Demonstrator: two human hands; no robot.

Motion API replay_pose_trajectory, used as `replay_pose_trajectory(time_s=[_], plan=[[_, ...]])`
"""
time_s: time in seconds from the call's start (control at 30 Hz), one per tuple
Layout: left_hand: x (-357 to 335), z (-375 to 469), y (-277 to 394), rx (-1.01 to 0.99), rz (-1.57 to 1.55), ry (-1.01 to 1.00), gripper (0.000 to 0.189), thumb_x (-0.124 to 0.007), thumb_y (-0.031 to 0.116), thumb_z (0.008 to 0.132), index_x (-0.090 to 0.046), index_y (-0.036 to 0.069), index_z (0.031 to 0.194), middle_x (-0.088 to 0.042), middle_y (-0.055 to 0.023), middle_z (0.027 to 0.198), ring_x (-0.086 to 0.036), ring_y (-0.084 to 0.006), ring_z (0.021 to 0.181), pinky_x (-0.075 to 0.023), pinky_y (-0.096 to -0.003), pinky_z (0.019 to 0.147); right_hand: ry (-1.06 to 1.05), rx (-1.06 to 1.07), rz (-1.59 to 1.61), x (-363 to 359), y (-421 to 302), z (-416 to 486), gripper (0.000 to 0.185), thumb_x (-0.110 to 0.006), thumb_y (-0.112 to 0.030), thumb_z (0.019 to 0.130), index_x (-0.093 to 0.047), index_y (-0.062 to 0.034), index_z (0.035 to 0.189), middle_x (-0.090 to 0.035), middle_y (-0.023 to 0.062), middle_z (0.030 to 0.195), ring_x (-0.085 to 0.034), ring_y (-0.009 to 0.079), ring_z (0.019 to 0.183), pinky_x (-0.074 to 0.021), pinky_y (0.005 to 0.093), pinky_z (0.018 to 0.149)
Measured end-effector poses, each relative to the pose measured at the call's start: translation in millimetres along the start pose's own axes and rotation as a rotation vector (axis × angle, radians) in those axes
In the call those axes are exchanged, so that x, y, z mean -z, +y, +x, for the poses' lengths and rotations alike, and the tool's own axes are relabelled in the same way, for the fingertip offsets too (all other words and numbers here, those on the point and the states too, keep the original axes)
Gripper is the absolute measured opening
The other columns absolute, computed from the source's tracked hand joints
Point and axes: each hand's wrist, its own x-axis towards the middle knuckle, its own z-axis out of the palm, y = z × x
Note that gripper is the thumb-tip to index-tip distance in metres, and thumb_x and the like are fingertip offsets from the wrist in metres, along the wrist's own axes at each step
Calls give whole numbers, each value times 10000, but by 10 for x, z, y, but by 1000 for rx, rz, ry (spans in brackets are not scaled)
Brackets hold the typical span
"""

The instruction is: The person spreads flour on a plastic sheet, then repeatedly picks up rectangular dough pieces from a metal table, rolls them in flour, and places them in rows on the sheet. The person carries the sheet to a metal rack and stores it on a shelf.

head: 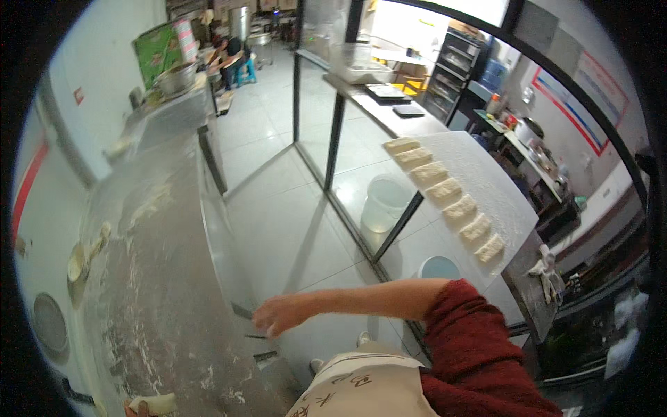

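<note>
My right hand [281,314] hangs in front of me, past the right edge of the floured worktop [167,292]. Nothing shows in it, its fingers are loosely bent, and its outline is a little blurred. At the bottom left, the frame cuts off my left hand [142,409]; its fingers are around a pale piece of dough [162,402] at the worktop. On the right, several floured dough pieces [444,189] lie in a row along the near edge of a white board [482,172].
A glass partition with a black frame [336,140] stands between worktop and board. A tall bucket [383,203] and another bucket [439,267] are on the floor. A metal bowl [177,79] sits beyond the worktop. Scales [386,93] rest on the far counter. A person [232,54] sits farther back.
</note>
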Motion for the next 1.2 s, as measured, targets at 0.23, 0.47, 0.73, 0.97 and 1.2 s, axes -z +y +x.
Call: replay_pose_trajectory(time_s=[0.23, 0.47, 0.73, 0.97, 1.2], plan=[[-2488, -742, 1729, -56, -254, -544, 355, -573, 174, 749, -421, 26, 1034, -483, -81, 852, -530, -178, 714, -491, -312, 608, 161, 47, 1204, -75, -256, -105, 791, -624, -270, 725, -173, -118, 1357, -270, 117, 1348, -325, 237, 1196, -271, 418, 994], [-4329, -943, 2289, -96, -254, -1071, 240, -587, 197, 754, -446, 70, 901, -487, -38, 772, -515, -113, 639, -468, -226, 516, 560, 172, 1261, 610, 108, -1372, 541, -579, -291, 767, -389, -161, 1257, -528, 45, 1080, -551, 168, 943, -405, 343, 817], [-6656, -2014, 2673, 71, -146, -1214, 360, -531, 120, 795, -405, -27, 1098, -502, -124, 948, -539, -185, 812, -484, -290, 692, 1053, -250, 679, 1834, 875, -3611, 421, -588, -182, 800, -468, 12, 1154, -537, 159, 1051, -584, 226, 888, -492, 302, 759], [-8595, -2425, 2763, -30, -147, -1219, 399, -548, 49, 782, -406, -58, 1139, -535, -171, 945, -580, -194, 767, -481, -267, 584, 1186, -474, 473, 2891, 1561, -4673, 456, -642, -129, 738, -484, 65, 1119, -589, 191, 965, -625, 230, 807, -512, 275, 663], [-9556, -2458, 2721, -72, -76, -1083, 332, -566, 41, 764, -452, -28, 1069, -558, -138, 868, -600, -181, 620, -450, -244, 470, 1372, -595, 317, 3401, 2240, -4821, 357, -660, -68, 672, -553, 48, 992, -593, 130, 832, -596, 193, 682, -487, 264, 549]])
